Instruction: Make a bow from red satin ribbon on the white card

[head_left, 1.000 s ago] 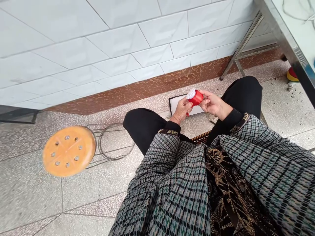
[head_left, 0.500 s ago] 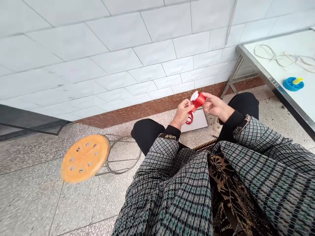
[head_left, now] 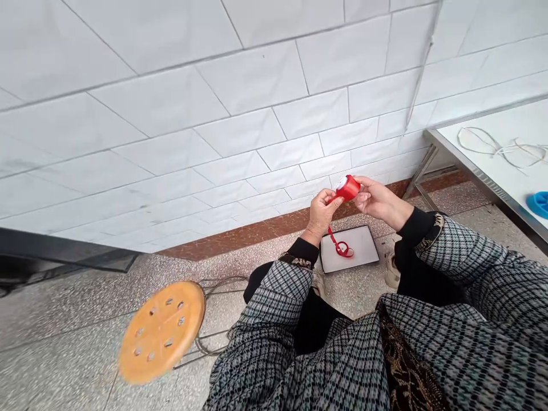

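Observation:
A spool of red ribbon (head_left: 351, 188) with a white end face is held between my two hands, above my knees. My right hand (head_left: 377, 198) grips the spool from its right side, thumb and fingers around it. On the left, my left hand (head_left: 322, 212) pinches the ribbon close to the spool. From below that hand a loose end of red ribbon (head_left: 342, 248) hangs down in a curl. Behind the curl, on the floor, is a white rectangular tray or lid (head_left: 362, 246) with a dark edge; whether the ribbon touches it I cannot tell.
An orange round stool (head_left: 165, 331) with wire legs stands at the lower left. To the right, a metal-edged table (head_left: 483, 171) bears a white cable (head_left: 496, 149) and a blue round object (head_left: 538, 203). A tiled wall (head_left: 257, 108) rises in front.
My view has tilted upward and shifted left, so things sit lower in the picture. The ribbon's loose end hangs longer below my left hand. Both hands keep their hold.

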Tool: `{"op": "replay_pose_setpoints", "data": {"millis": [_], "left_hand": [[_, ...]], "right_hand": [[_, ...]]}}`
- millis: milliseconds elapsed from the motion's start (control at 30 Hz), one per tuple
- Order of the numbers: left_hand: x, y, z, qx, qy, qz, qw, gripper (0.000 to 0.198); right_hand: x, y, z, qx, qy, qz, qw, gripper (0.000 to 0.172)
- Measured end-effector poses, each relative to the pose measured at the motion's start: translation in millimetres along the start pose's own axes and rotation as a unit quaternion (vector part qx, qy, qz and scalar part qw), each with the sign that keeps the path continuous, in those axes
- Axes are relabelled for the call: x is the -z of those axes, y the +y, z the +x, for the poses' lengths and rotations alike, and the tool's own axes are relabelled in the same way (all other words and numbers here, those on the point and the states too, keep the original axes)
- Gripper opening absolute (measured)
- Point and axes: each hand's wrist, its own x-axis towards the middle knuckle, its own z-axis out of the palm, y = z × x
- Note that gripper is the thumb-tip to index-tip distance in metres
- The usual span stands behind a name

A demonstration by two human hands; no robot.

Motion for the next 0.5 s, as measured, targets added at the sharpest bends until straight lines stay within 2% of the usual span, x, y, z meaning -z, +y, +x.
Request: {"op": "replay_pose_setpoints", "data": {"millis": [67, 133, 200, 267, 400, 500], "left_hand": [[13.5, -4, 9, 0.036, -0.034, -0.022, 0.999, 0.059], [26.2, -8, 15, 0.062, -0.091, -0.038, 0.993, 0.076], [33.3, -12, 19, 0.065, -0.139, -0.058, 0.986, 0.079], [33.1, -16, 20, 0.055, -0.167, -0.085, 0.981, 0.075], [19.9, -19, 17, 0.056, -0.195, -0.121, 0.972, 0.069], [13.5, -20, 13, 0.069, -0.213, -0.129, 0.966, 0.068]], "right_hand": [[0, 4, 10, -0.032, 0.002, 0.012, 0.999, 0.023], [3, 11, 17, -0.065, 0.012, 0.026, 0.997, 0.023], [9, 18, 21, -0.086, 0.014, 0.043, 0.995, 0.025], [16, 26, 22, -0.095, -0.009, 0.064, 0.993, 0.022], [32, 35, 18, -0.096, -0.074, 0.096, 0.988, 0.010], [45, 36, 14, -0.109, -0.102, 0.078, 0.986, 0.016]]}}
